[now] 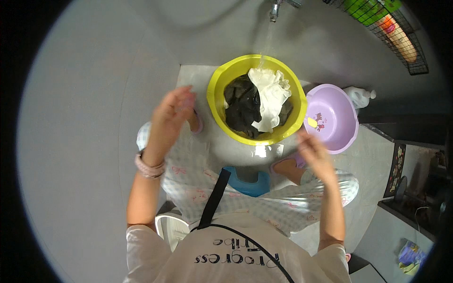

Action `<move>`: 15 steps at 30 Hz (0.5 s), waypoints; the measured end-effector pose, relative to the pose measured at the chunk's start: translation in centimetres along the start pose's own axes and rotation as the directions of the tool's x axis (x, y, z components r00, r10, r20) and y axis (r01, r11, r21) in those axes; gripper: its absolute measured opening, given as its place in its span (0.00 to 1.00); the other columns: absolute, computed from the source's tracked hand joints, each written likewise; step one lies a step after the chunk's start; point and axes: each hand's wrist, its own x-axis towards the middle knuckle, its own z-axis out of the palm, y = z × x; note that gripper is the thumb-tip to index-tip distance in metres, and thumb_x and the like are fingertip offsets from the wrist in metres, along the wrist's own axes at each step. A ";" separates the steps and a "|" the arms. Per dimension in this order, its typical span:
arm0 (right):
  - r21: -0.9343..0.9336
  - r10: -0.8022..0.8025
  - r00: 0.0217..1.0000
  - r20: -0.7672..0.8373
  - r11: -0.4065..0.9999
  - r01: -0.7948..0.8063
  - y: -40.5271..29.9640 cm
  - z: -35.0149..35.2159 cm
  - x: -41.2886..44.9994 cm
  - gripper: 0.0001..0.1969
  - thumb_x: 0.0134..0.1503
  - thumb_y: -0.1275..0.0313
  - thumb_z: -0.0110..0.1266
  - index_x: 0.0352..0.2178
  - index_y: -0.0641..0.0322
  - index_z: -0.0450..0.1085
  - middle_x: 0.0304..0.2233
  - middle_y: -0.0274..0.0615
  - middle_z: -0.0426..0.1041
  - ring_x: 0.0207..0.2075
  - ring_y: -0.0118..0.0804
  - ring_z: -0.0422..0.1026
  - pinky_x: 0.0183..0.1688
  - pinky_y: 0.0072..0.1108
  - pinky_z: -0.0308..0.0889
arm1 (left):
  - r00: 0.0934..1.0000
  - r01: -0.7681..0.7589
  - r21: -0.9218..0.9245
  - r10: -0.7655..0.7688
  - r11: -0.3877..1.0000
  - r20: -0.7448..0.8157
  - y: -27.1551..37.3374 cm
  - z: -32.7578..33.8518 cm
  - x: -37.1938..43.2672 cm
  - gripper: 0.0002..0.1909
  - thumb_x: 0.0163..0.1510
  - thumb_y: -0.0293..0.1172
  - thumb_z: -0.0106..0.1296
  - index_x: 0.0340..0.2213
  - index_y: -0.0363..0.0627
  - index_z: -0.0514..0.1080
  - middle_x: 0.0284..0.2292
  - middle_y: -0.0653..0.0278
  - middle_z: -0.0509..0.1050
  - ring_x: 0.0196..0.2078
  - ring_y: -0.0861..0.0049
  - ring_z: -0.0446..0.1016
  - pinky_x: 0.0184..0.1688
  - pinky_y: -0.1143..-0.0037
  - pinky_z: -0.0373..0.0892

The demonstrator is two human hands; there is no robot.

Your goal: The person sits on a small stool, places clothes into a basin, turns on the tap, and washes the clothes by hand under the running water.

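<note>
A yellow-green plastic basin (218, 116) stands on the floor before me. Dark cloth (243, 113) and a white garment (270, 97) lie in it, bunched side by side. Water runs from a metal tap (274, 14) on the wall down into its far side. My left hand (171, 109) hovers left of the basin, apart from it, fingers spread and holding nothing. Blurred by motion, my right hand (314, 150) is at the basin's near right rim; whether it touches the rim is unclear. I see nothing in it.
A lilac basin (336, 120) with a yellow piece (312, 122), perhaps soap, stands at the right. Behind it is a white jug (359, 97). A blue plastic stool (249, 184) is between my legs. A wire rack (400, 39) hangs upper right. A white container (171, 226) stands at lower left.
</note>
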 end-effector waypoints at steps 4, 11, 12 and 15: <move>-0.212 0.226 0.960 0.166 0.959 -0.189 12.1 3.8 0.7 0.17 0.48 0.67 0.45 0.37 0.68 0.60 0.28 0.47 0.69 0.30 0.37 0.68 0.33 0.22 0.62 | 0.996 -0.090 0.272 0.086 0.958 0.028 -5.4 1.9 3.9 0.13 0.48 0.26 0.41 0.37 0.38 0.63 0.33 0.60 0.69 0.34 0.74 0.68 0.36 0.79 0.63; -0.405 0.167 0.977 0.134 0.909 -0.099 11.0 8.8 3.1 0.15 0.45 0.70 0.44 0.37 0.63 0.62 0.32 0.50 0.68 0.35 0.47 0.67 0.37 0.28 0.62 | 0.990 0.018 0.364 0.035 0.931 -0.139 -12.6 3.7 6.6 0.11 0.47 0.27 0.43 0.34 0.37 0.65 0.27 0.56 0.70 0.31 0.70 0.70 0.34 0.77 0.65; -0.424 0.123 0.984 0.131 0.904 -0.057 10.8 9.4 3.8 0.14 0.48 0.69 0.44 0.35 0.64 0.63 0.30 0.47 0.69 0.33 0.43 0.68 0.36 0.26 0.62 | 0.992 0.039 0.107 -0.025 0.993 -0.126 -12.9 4.9 6.7 0.11 0.47 0.27 0.42 0.34 0.37 0.65 0.28 0.57 0.70 0.32 0.71 0.70 0.35 0.76 0.66; 0.310 0.091 0.989 0.117 0.943 -0.124 10.3 11.0 5.6 0.16 0.50 0.65 0.43 0.38 0.64 0.60 0.33 0.45 0.68 0.35 0.37 0.68 0.38 0.24 0.61 | 0.947 0.270 -0.598 -0.319 0.755 0.026 -10.6 8.5 7.1 0.12 0.49 0.28 0.39 0.37 0.38 0.62 0.31 0.57 0.69 0.33 0.71 0.69 0.36 0.75 0.66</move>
